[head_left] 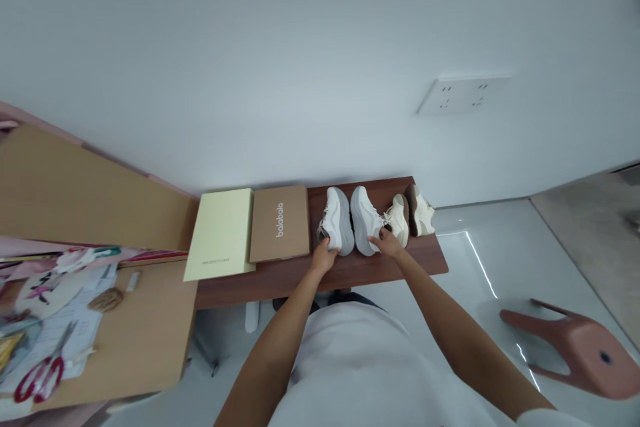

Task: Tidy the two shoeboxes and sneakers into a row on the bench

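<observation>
Wooden shelf (425,260), sneakers (336,220) under both hands (324,257) (387,243)

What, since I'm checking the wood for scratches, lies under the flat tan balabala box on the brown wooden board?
The box appears to rest directly on the brown wooden board; wood shows beside it, but the surface beneath is covered, so scratches there cannot be seen.

The left hand (324,257) contacts the near end of one white sneaker (335,220). The right hand (387,242) contacts a second white sneaker (366,220). Both sneakers stand on a dark wood bench (350,273), between a kraft "balabala" box (280,223) and a cream sneaker pair (410,217).
</observation>
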The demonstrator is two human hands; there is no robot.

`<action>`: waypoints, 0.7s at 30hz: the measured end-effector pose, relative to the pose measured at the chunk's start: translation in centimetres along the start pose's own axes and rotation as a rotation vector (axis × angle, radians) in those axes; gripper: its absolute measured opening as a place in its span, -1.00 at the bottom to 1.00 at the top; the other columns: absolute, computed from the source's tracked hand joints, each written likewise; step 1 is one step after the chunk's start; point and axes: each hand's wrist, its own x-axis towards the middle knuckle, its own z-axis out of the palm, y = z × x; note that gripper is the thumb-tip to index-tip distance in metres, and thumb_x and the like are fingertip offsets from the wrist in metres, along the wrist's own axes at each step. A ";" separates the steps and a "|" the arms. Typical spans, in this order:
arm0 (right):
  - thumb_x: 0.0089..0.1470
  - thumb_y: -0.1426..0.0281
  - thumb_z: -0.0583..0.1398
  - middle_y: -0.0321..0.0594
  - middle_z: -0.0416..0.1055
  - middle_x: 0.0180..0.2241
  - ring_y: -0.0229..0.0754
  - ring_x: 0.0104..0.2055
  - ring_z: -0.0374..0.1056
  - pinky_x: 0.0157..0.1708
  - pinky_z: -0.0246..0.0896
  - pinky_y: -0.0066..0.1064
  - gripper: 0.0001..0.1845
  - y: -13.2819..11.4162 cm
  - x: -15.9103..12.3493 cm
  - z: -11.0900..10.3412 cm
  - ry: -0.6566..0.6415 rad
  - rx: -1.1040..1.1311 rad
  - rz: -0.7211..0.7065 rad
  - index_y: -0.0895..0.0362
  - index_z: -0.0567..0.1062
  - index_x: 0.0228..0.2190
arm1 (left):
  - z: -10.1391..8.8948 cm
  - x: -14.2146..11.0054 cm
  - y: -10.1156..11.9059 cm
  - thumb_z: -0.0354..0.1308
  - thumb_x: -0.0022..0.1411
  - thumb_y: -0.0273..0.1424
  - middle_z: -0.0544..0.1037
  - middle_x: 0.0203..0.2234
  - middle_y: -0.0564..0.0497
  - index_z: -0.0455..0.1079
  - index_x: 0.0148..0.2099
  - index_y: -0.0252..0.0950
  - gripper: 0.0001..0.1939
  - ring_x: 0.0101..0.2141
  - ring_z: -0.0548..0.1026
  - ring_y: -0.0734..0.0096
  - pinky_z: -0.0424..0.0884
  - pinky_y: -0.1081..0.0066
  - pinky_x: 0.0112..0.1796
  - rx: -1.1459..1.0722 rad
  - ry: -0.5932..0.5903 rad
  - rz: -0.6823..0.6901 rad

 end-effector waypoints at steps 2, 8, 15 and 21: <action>0.05 0.34 0.28 -0.08 0.56 -0.11 -0.03 -0.01 0.47 -0.02 0.33 -0.26 -0.68 -0.8 -0.2 0.2 0.006 -0.005 -0.057 0.15 0.47 -0.13 | -0.4 -0.3 0.4 0.27 0.21 -0.38 0.53 0.11 -0.21 0.44 0.18 -0.31 -0.52 0.16 0.45 0.08 0.30 0.24 0.15 0.024 0.016 0.040; 0.14 0.32 0.24 -0.05 0.56 -0.11 0.02 0.02 0.47 0.01 0.29 -0.26 -0.66 -4.3 -0.5 0.6 0.042 -0.315 -0.067 0.13 0.44 -0.04 | -1.2 -0.6 2.6 0.19 0.29 -0.33 0.53 0.11 -0.22 0.39 0.24 -0.25 -0.52 0.13 0.47 0.03 0.32 0.22 0.11 0.257 0.039 0.101; 0.29 0.37 0.08 0.15 0.53 -0.08 0.10 0.00 0.48 -0.06 0.34 -0.19 -0.65 -8.3 -0.8 2.3 -0.064 -0.675 -0.133 0.20 0.38 0.07 | -1.6 0.1 4.9 0.14 0.32 -0.33 0.57 0.01 -0.19 0.43 0.14 -0.16 -0.64 0.02 0.54 0.03 0.36 0.20 0.03 0.562 -0.027 0.075; 0.28 0.56 -0.04 0.17 0.52 -0.06 0.04 0.03 0.46 -0.10 0.39 -0.27 -0.62 -8.4 -1.0 3.9 -0.065 -0.777 -0.183 0.20 0.37 0.06 | -0.8 0.2 4.7 0.09 0.34 -0.38 0.57 -0.03 -0.28 0.44 0.12 -0.24 -0.67 0.00 0.55 -0.04 0.39 0.14 0.00 0.677 -0.046 0.132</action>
